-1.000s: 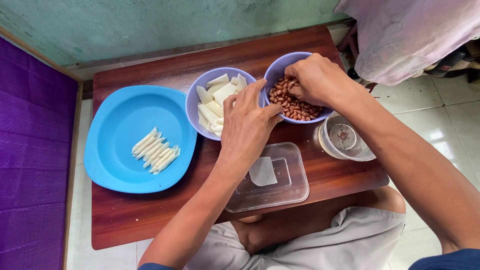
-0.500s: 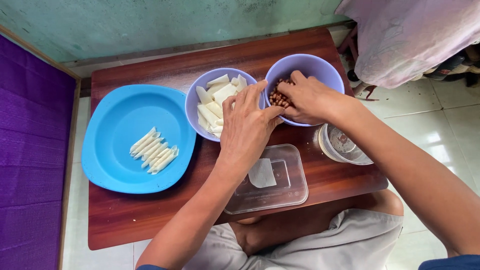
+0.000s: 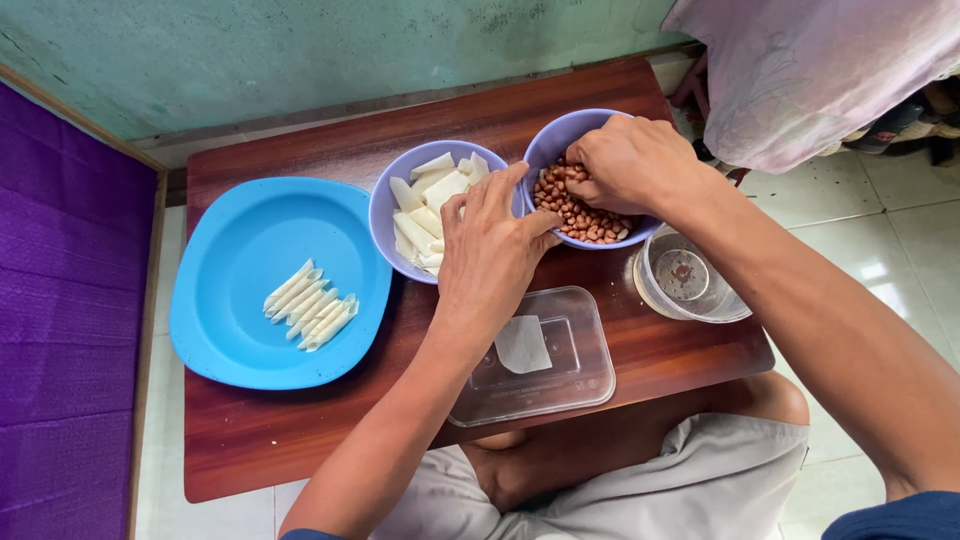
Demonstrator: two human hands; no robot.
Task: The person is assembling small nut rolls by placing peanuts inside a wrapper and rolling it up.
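Right hand (image 3: 630, 160) curled over peanuts (image 3: 585, 215), grip contents hidden; pinch few, left hand (image 3: 490, 250) open, steadying bowl (image 3: 560, 140) just beside.

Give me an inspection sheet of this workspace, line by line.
Surface: low wooden table, dark red-brown.
Job's things: bowl of peanuts; bowl of white strips.
Clutter: blue plate with rolled wrappers; clear container holding a white square; clear round cup.
Hands: right hand in the peanut bowl; left hand over both bowl rims, fingers spread.
Cables: nothing seen.
Surroundings: green wall, purple cloth, tiled floor.
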